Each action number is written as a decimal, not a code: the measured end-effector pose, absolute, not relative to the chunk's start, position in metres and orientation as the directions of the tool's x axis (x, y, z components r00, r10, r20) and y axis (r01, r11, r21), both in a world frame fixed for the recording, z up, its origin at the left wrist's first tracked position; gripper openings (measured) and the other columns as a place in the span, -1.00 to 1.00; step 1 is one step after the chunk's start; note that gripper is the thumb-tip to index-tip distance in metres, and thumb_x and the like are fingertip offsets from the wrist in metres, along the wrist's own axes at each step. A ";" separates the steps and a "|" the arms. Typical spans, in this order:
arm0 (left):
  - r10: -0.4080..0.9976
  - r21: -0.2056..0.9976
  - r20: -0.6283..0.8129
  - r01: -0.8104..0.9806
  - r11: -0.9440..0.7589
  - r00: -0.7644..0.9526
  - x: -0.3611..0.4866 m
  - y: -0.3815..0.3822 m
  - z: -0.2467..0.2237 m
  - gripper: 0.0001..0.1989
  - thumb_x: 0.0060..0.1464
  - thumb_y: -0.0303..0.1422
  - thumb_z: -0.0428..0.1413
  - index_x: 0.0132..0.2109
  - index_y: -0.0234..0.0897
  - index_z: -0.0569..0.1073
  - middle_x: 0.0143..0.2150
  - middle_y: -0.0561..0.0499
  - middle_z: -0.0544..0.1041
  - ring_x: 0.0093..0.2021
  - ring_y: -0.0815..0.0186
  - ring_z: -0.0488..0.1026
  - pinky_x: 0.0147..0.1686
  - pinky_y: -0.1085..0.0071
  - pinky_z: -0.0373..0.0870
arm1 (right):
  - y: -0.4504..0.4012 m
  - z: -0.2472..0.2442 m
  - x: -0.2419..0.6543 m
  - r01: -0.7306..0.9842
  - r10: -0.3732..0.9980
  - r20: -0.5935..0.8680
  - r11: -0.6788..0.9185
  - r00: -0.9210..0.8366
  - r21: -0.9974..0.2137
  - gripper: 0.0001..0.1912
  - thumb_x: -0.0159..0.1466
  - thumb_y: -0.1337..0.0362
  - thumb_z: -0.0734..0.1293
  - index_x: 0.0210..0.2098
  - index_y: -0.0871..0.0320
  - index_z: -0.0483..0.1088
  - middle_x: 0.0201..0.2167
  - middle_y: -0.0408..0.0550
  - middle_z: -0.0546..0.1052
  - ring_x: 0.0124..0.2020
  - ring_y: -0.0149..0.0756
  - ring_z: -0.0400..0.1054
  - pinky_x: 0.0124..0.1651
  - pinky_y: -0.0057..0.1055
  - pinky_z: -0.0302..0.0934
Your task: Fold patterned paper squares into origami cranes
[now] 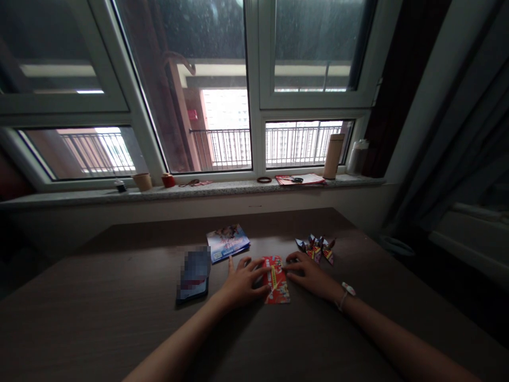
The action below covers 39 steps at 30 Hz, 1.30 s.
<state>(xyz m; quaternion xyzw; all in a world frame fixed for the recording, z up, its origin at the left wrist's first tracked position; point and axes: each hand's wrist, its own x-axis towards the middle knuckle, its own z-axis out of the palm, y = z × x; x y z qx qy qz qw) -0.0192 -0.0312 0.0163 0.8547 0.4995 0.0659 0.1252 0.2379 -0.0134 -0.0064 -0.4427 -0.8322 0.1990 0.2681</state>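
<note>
- Phone [193, 276], dark, partly pixelated, lies flat on the dark wood-grain table [71, 323], just left of the left hand; a careless wrist could shove it.
- Glossy printed booklet [228, 243] sits just beyond the left thumb; a bump could skew it.
- Left hand [242, 284]: fingers spread wide, tips at the left edge of the red printed paper [276, 284], pressing, no pinch.
- Red printed paper lies flat between both hands, unheld; uneven pressure could make it slide or crease crooked.
- Right hand [310, 275]: fingers lightly curled, tips on the paper's top right, open, not gripping.
- Folded paper figures [317, 249] stand just beyond the right hand; knuckles could knock them over.
- Bracelet [345, 293] on right wrist, apart from the paper; could snag if dragged across.
</note>
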 end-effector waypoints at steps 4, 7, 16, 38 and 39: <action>0.871 0.273 -0.012 0.840 -0.469 0.491 -0.019 -0.030 0.016 -0.47 0.13 0.06 0.05 0.24 0.27 0.26 0.38 0.14 0.17 0.36 -0.17 -0.02 0.16 -0.47 -0.52 | -0.010 -0.005 0.235 0.680 0.854 0.277 0.518 -0.440 -0.518 -0.69 0.32 0.16 0.26 0.00 0.00 0.51 0.00 0.01 0.40 0.06 -0.17 0.28 0.18 -0.23 0.13; 0.873 0.277 -0.009 0.840 -0.467 0.488 -0.019 -0.030 0.015 -0.47 0.13 0.06 0.05 0.24 0.27 0.26 0.38 0.15 0.17 0.36 -0.16 -0.02 0.16 -0.47 -0.52 | -0.008 -0.005 0.233 0.711 0.861 0.263 0.508 -0.436 -0.486 -0.68 0.33 0.16 0.24 0.02 0.00 0.49 -0.01 0.01 0.40 0.05 -0.17 0.28 0.16 -0.23 0.14; 0.874 0.278 -0.016 0.842 -0.462 0.485 -0.019 -0.030 0.014 -0.46 0.12 0.07 0.06 0.24 0.29 0.25 0.38 0.16 0.17 0.36 -0.16 -0.03 0.17 -0.46 -0.51 | -0.006 -0.004 0.226 0.801 0.879 0.262 0.473 -0.399 -0.366 -0.65 0.36 0.16 0.20 0.10 -0.07 0.41 -0.02 -0.01 0.38 0.01 -0.16 0.26 0.10 -0.21 0.14; 0.869 0.275 -0.014 0.838 -0.472 0.494 -0.019 -0.031 0.016 -0.46 0.13 0.06 0.05 0.25 0.25 0.26 0.38 0.12 0.17 0.36 -0.16 -0.03 0.18 -0.42 -0.56 | -0.012 -0.007 0.223 0.781 0.839 0.381 0.520 -0.389 -0.346 -0.72 0.36 0.16 0.22 -0.04 0.05 0.49 -0.09 0.02 0.42 -0.04 -0.16 0.30 0.06 -0.22 0.18; 0.870 0.271 -0.017 0.839 -0.471 0.494 -0.019 -0.031 0.016 -0.46 0.13 0.05 0.06 0.25 0.25 0.25 0.38 0.12 0.17 0.36 -0.16 -0.03 0.19 -0.42 -0.55 | -0.012 -0.007 0.222 0.780 0.844 0.380 0.512 -0.378 -0.359 -0.72 0.35 0.15 0.24 -0.05 0.05 0.50 -0.09 0.02 0.42 -0.04 -0.16 0.30 0.06 -0.22 0.18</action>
